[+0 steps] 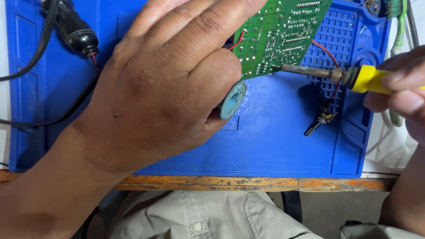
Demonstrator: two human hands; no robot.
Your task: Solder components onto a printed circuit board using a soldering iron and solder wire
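Gripped: left hand (164, 84) clamps green circuit board (279, 35) tilted over blue mat (274, 141); right hand (403, 93) closed on yellow-handled soldering iron (349, 76), tip at board edge. Soldering step underway, by the look; next needs steady tip contact w/ joint.

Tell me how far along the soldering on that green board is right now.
Done: setup; the green circuit board is raised over the blue mat, wires attached. In hand: the left hand tilts the board while the right hand holds the soldering iron, its tip at the board's lower edge. Left: cannot tell how many joints remain; a small black-shafted component lies loose on its red wire.
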